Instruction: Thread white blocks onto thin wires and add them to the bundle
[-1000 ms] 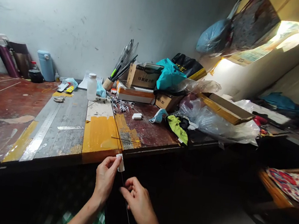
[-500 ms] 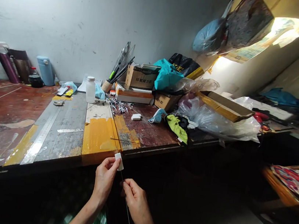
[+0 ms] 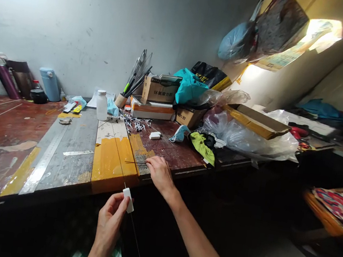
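Note:
My left hand [image 3: 110,222], just below the bench's front edge, pinches a small white rectangular block [image 3: 128,201] between thumb and fingers. A long thin rod [image 3: 138,243] runs along the block, its upper part reaching over the yellow-taped bench edge and its lower part slanting down into the dark. My right hand [image 3: 161,176] is over the bench edge to the right, its thumb and fingertips closed on a thin dark rod [image 3: 131,162] that lies crosswise there. Whether it holds one rod or more I cannot tell.
Behind the hands stand a white bottle [image 3: 101,105], loose small pieces [image 3: 138,124] and another white block [image 3: 154,135]. A steel ruler [image 3: 44,161] lies left. Boxes [image 3: 160,88], a face mask [image 3: 179,134] and plastic bags [image 3: 244,134] fill the back right.
My right hand has left the long thin rod below the block and moved up to the dark rod on the bench. My left hand, with the block, has shifted slightly down and left.

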A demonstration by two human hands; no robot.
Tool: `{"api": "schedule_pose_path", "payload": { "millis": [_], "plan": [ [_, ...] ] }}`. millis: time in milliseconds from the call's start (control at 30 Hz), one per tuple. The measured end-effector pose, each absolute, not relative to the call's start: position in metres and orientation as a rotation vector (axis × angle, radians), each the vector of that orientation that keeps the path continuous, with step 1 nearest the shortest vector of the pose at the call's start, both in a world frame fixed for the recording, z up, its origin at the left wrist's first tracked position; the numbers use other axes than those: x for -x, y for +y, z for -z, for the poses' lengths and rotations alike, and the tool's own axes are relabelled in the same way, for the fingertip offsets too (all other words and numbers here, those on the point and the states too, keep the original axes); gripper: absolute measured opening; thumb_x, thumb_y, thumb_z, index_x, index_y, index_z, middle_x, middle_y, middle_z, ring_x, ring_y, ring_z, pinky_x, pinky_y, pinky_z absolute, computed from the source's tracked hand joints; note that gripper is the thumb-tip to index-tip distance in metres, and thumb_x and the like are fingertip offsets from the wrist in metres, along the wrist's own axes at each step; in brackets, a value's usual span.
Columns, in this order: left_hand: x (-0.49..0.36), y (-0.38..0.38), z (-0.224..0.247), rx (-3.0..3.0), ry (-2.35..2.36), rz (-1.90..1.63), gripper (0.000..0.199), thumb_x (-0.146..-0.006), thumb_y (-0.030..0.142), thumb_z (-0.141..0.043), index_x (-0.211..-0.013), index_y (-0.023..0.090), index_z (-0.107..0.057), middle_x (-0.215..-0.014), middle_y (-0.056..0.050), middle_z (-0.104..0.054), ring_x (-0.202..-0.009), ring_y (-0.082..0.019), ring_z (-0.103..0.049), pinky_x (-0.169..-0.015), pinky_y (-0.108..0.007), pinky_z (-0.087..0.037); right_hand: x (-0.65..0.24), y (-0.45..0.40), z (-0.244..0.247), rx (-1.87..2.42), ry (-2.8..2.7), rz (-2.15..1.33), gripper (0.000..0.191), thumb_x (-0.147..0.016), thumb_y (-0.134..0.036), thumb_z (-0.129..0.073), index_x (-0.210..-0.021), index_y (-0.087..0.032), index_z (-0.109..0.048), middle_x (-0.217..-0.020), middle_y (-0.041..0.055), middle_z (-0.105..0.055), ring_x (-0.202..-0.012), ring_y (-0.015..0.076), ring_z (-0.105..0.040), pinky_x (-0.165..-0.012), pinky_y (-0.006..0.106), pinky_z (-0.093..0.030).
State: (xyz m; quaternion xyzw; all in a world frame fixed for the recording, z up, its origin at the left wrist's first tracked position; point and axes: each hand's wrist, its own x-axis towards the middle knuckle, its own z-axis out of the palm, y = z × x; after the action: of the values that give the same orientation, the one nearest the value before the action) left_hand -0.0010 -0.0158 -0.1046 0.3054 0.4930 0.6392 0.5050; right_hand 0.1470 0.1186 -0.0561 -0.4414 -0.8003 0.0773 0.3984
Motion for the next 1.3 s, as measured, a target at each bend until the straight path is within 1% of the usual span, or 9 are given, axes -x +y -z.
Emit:
{"api": "schedule_pose_path", "payload": {
  "millis": [67, 133, 233, 333, 500, 767, 933, 1100, 1300],
  "plan": [
    [0.006, -0.021, 0.105, -0.722, 1.205, -1.533, 0.038, -0.064, 0.048, -0.077, -0.085, 0.016, -0.07, -0.079, -0.005, -0.073, -0.075, -0.02, -0.064, -0.069, -0.024, -0.048, -0.15, 0.122, 0.049, 1.077, -2.063, -0.216, 0.018, -0.087, -0.01, -0.051, -0.091, -0.02, -0.066, -0.09, 0.0072, -0.063, -0.089, 0.0217, -0.058, -0.085, 0.036, -0.047],
    [0.011, -0.026, 0.105, -0.715, 1.221, -1.526, 0.039, -0.064, 0.049, -0.076, -0.085, 0.017, -0.07, -0.08, -0.006, -0.074, -0.076, -0.021, -0.065, -0.07, -0.025, -0.049, -0.161, 0.114, 0.04, 1.033, -2.091, -0.243, 0.021, -0.09, -0.011, -0.046, -0.095, -0.02, -0.064, -0.094, 0.0062, -0.061, -0.09, 0.0188, -0.058, -0.085, 0.032, -0.047],
    [0.016, -0.032, 0.105, -0.709, 1.233, -1.52, 0.039, -0.064, 0.05, -0.077, -0.084, 0.017, -0.07, -0.078, -0.005, -0.074, -0.073, -0.02, -0.065, -0.069, -0.026, -0.05, -0.181, 0.096, 0.024, 0.946, -2.223, -0.346, 0.018, -0.091, -0.013, -0.046, -0.096, -0.022, -0.061, -0.093, 0.0039, -0.059, -0.09, 0.0167, -0.059, -0.084, 0.029, -0.047],
    [0.016, -0.035, 0.106, -0.697, 1.244, -1.516, 0.04, -0.063, 0.051, -0.077, -0.084, 0.017, -0.07, -0.076, -0.006, -0.074, -0.069, -0.02, -0.065, -0.068, -0.026, -0.05, -0.192, 0.085, 0.018, 0.91, -2.359, -0.388, 0.017, -0.09, -0.012, -0.048, -0.095, -0.023, -0.061, -0.093, 0.0039, -0.059, -0.089, 0.0175, -0.058, -0.084, 0.031, -0.048],
    [0.015, -0.035, 0.114, -0.7, 1.243, -1.505, 0.041, -0.062, 0.05, -0.077, -0.084, 0.016, -0.071, -0.076, -0.006, -0.074, -0.071, -0.022, -0.066, -0.068, -0.028, -0.051, -0.183, 0.089, 0.028, 0.947, -2.353, -0.239, 0.021, -0.089, -0.009, -0.046, -0.095, -0.021, -0.062, -0.092, 0.0054, -0.059, -0.089, 0.0195, -0.058, -0.083, 0.034, -0.048],
    [0.018, -0.037, 0.113, -0.691, 1.246, -1.493, 0.041, -0.063, 0.05, -0.077, -0.085, 0.017, -0.071, -0.077, -0.006, -0.074, -0.073, -0.022, -0.067, -0.067, -0.027, -0.051, -0.16, 0.092, 0.039, 0.918, -2.264, -0.304, 0.019, -0.089, -0.008, -0.046, -0.093, -0.02, -0.061, -0.091, 0.0054, -0.059, -0.088, 0.0185, -0.058, -0.082, 0.032, -0.048],
    [0.016, -0.037, 0.115, -0.687, 1.243, -1.504, 0.04, -0.061, 0.05, -0.078, -0.083, 0.017, -0.071, -0.075, -0.005, -0.074, -0.07, -0.021, -0.067, -0.065, -0.026, -0.051, -0.168, 0.087, 0.046, 0.947, -2.192, -0.358, 0.018, -0.092, -0.011, -0.045, -0.094, -0.021, -0.06, -0.091, 0.0041, -0.059, -0.088, 0.0169, -0.059, -0.082, 0.03, -0.049],
    [0.013, -0.037, 0.119, -0.682, 1.232, -1.492, 0.041, -0.062, 0.05, -0.078, -0.084, 0.017, -0.071, -0.075, -0.005, -0.074, -0.071, -0.021, -0.067, -0.065, -0.026, -0.05, -0.175, 0.082, 0.049, 0.995, -2.225, -0.366, 0.021, -0.089, -0.008, -0.047, -0.096, -0.022, -0.061, -0.093, 0.0036, -0.06, -0.089, 0.0168, -0.06, -0.083, 0.029, -0.049],
    [0.011, -0.035, 0.123, -0.7, 1.227, -1.457, 0.041, -0.063, 0.051, -0.077, -0.084, 0.016, -0.069, -0.077, -0.006, -0.074, -0.075, -0.021, -0.065, -0.066, -0.025, -0.048, -0.168, 0.083, 0.045, 1.071, -2.227, -0.283, 0.024, -0.081, 0.001, -0.044, -0.084, -0.02, -0.055, -0.088, 0.0044, -0.053, -0.081, 0.0192, -0.055, -0.076, 0.033, -0.047]
  ]
}}
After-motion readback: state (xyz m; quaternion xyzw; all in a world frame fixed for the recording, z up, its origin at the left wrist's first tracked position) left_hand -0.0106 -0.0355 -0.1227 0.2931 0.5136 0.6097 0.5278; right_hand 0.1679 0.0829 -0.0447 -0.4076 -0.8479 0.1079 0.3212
